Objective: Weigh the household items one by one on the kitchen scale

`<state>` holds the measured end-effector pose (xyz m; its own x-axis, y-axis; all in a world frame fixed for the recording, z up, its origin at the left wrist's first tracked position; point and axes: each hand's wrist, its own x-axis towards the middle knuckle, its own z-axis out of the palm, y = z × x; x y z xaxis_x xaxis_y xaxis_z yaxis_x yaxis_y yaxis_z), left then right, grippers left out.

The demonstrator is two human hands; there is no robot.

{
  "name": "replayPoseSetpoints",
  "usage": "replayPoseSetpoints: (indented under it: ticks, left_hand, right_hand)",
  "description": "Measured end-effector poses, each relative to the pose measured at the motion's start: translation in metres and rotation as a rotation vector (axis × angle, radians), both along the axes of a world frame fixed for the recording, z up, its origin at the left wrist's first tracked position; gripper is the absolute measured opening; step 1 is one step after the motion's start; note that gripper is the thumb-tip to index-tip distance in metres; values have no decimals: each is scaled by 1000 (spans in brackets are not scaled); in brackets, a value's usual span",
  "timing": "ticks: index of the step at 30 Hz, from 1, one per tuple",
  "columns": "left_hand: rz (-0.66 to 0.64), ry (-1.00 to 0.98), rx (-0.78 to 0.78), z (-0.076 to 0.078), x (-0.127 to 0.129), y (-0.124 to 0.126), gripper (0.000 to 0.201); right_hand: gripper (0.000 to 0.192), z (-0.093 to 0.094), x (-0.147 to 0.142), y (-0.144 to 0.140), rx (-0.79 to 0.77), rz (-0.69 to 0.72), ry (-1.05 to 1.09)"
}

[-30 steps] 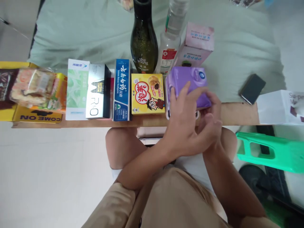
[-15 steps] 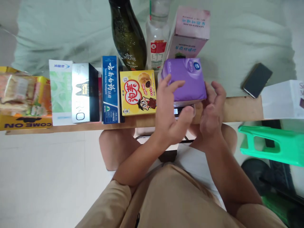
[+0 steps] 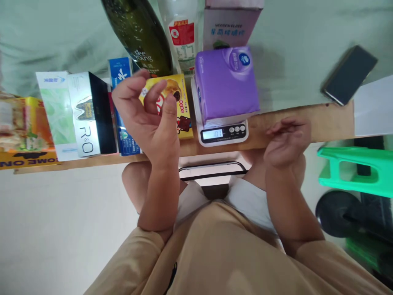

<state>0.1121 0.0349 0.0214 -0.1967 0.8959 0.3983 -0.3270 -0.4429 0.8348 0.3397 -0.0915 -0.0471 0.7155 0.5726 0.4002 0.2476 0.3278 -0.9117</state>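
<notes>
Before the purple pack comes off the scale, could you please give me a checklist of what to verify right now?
1. Purple pack sits fully on the scale, not overhanging onto the yellow box: ok, apart from it.
2. Left hand clear of the pack: ok, raised in front of the yellow box, holding nothing.
3. Right hand clear of the scale: ok, at the wooden board edge, empty.
4. Scale display lit: ok.
5. Reading legible: cannot tell, digits too blurred.
6. Pack touching the bottles or pink carton behind: cannot tell.
</notes>
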Motion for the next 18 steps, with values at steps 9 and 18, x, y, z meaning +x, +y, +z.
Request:
replayPoseSetpoints:
  ticks: [9,18]
  left_hand:
    - [-91,29,-109,5,6,-9,29]
    - [-233,50,-62,4,9,-13,32]
  right_hand:
    - [26,2,0,0,-118,-7,68]
    - [22,4,-5,2,-163,36,-30]
